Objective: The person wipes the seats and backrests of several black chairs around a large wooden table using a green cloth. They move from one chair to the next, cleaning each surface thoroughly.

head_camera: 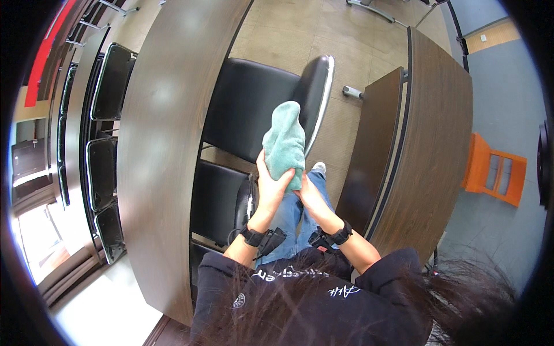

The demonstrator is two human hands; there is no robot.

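A folded green cloth (283,134) is held up in front of me, its long end pointing away. My left hand (273,181) grips its near left side, with the thumb lying across the lower part. At the cloth's lower right corner is my right hand (308,188), its fingers partly hidden behind the cloth and holding the edge. Beyond and below the cloth stands a black padded chair (255,104) with a bright metal rim on its backrest.
A long dark wood table (164,142) runs along my left, with a second black chair (218,199) tucked against it. On my right stands another wooden table (428,147) with a front panel. An orange chair (497,168) is farther right. Tiled floor (329,39) lies ahead.
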